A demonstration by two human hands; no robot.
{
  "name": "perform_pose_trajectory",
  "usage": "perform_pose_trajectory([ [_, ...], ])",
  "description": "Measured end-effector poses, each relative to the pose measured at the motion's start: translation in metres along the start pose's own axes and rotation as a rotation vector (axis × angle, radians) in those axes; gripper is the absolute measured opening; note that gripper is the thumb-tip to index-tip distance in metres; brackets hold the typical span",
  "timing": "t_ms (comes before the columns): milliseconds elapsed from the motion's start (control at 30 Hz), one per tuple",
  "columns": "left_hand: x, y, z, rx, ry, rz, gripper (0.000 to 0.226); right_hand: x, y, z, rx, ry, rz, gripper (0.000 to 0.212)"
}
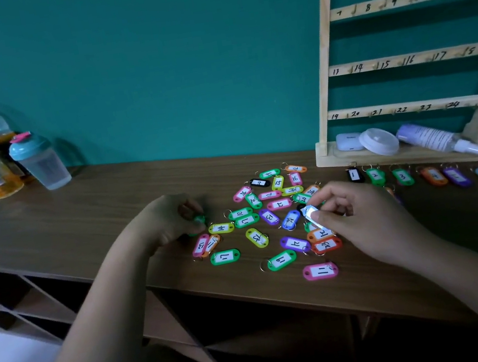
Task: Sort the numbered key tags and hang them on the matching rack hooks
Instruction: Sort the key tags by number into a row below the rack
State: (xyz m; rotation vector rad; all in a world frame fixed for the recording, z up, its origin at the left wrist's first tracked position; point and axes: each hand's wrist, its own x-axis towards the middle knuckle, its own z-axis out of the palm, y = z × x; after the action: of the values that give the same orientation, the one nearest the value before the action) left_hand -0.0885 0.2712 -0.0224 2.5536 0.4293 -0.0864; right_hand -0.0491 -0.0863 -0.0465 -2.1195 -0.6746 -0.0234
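Left of the key rack, on the tabletop: scattered numbered key tags. A green tag is clasped in the left grip; a pale blue tag is pinched in the right grip.

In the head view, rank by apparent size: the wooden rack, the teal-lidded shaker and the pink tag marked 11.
Largest to smallest:
wooden rack
teal-lidded shaker
pink tag marked 11, smallest though nearest the camera

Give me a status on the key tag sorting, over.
Left hand grips a green tag; right hand pinches a pale tag. Row of tags laid before the rack, visible hooks bare. Loose pile between hands; spray bottle lies on its base.
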Motion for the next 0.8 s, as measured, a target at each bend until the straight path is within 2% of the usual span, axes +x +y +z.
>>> perform_pose_trajectory([
  [133,0.001,0.010,0.003,0.109,-0.004,-0.011,0.027,0.000,-0.002,0.000,0.021,-0.009,0.023,0.010],
  [233,0.000,0.015,0.005,0.116,0.060,0.017,0.013,0.000,-0.002,0.000,0.059,-0.022,0.055,0.009],
  [333,-0.005,0.025,0.008,0.048,0.184,0.046,0.007,0.001,-0.002,-0.003,0.115,-0.024,0.107,0.007],
  [433,-0.013,0.044,0.013,-0.156,0.241,0.059,0.008,0.001,-0.002,-0.006,0.219,0.005,0.168,0.007],
  [667,-0.035,0.112,0.048,-0.628,-0.008,0.139,0.013,0.001,-0.001,-0.015,0.399,0.043,0.235,0.009],
  [800,-0.043,0.143,0.067,-0.803,-0.121,0.127,0.016,-0.002,0.000,-0.019,0.448,0.088,0.250,0.010],
])
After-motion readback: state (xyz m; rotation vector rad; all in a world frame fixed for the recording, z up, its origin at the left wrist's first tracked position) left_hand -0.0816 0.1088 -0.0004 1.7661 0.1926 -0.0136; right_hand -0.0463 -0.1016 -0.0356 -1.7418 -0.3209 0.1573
